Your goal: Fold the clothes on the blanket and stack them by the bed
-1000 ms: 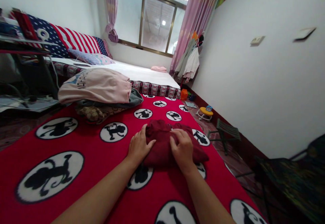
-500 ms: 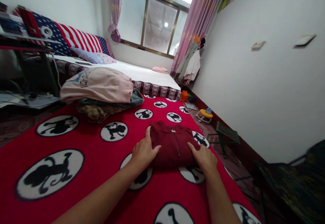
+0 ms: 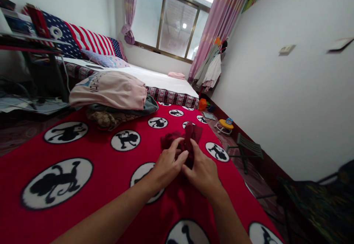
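A dark red zip-up garment (image 3: 194,131) is bunched up in the head view, over the red blanket (image 3: 110,177) printed with monkey figures in white ovals. My left hand (image 3: 168,162) grips its near left side, thumb and fingers closed on the cloth. Close beside it, my right hand (image 3: 201,168) pinches the right side of the same garment. The two thumbs almost meet. Folds and fingers hide the zip and much of the garment's near part.
To the left lies a pile of clothes with a pink garment (image 3: 113,89) on top. Behind is a bed (image 3: 163,83) with a white sheet. A green folding stool (image 3: 246,148) and a yellow-seated walker (image 3: 225,124) stand on the floor at right. A desk (image 3: 33,44) is far left.
My hands have come together from the two sides of the flat folded garment. It is now squeezed into a narrow bunch, its far part sticking up. The view has shifted slightly.
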A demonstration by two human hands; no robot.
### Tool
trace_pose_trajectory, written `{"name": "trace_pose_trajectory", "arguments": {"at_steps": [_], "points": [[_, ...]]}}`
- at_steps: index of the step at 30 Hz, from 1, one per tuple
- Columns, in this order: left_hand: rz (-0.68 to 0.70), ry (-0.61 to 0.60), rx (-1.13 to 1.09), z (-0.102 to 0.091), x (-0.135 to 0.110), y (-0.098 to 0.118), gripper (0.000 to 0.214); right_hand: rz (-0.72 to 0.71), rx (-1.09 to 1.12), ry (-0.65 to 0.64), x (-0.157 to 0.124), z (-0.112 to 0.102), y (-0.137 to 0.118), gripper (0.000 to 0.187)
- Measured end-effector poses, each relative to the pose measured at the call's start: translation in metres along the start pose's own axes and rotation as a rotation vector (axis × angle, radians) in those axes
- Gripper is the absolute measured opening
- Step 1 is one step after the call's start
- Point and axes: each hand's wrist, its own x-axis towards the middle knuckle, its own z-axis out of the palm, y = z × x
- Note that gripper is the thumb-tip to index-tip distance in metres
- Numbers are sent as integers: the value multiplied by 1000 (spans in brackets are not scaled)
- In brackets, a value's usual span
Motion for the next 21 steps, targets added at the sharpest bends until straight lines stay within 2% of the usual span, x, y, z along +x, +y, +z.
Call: {"name": "trace_pose_trajectory", "arguments": {"at_steps": [2,4,7,9,12,14,15,18,21], "points": [[7,-44,-39,0,-4,8,49,-111,-89,-63,-2,2,-10,83],[19,-88,-52,-1,-4,13,48,-133,-168,-94,-1,6,-14,75],[62,-104,-107,-10,6,13,37,-65,-224,-104,6,10,-14,55],[69,13,-188,-23,17,4,38,-11,-214,-90,14,8,-8,47],[51,331,-131,-48,32,-29,40,96,-145,-54,31,4,13,39],[-3,458,56,-61,36,-58,34,179,21,-44,44,2,37,32],[-50,462,153,-65,36,-71,31,224,153,-47,50,2,51,28],[-169,373,337,-66,34,-98,28,389,606,1,70,3,96,22],[-146,292,440,-57,33,-103,26,563,867,168,93,1,132,25]]}}
